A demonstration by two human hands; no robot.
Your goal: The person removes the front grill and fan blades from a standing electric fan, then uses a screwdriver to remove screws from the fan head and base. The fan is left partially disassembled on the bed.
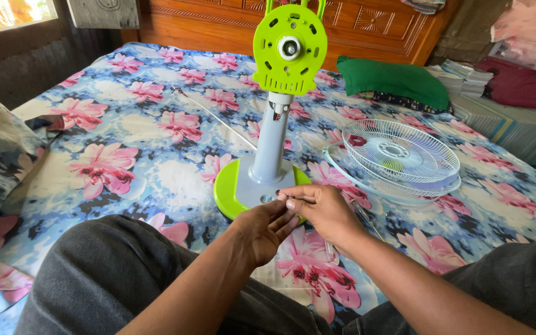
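Standing upright on the floral bedsheet (125, 133) was a partly stripped fan stand (270, 146): round lime-green base (226, 191), grey column, and a lime-green motor housing (290, 48) at the top with its bare shaft facing the camera. It sat near the middle of the bed, just beyond the person's knees. Both hands met at the front edge of the base. The left hand (267, 228) came up from below, fingers bunched together, tips touching the right hand's fingers. The right hand (322, 209) reached in from the right, thumb and forefinger pinched together on something very small right at the base's grey top; what it was could not be told. A thin white cord (215, 115) ran from the column away across the sheet toward the upper left. Well to the right of the stand lay two white wire fan guards (404, 162), stacked, with pale blades showing through them. Behind those, a green pillow (395, 80) leaned near the carved wooden headboard (373, 22). Folded cloth lay piled at far right. The person's legs in dark grey trousers (100, 279) filled the near foreground.
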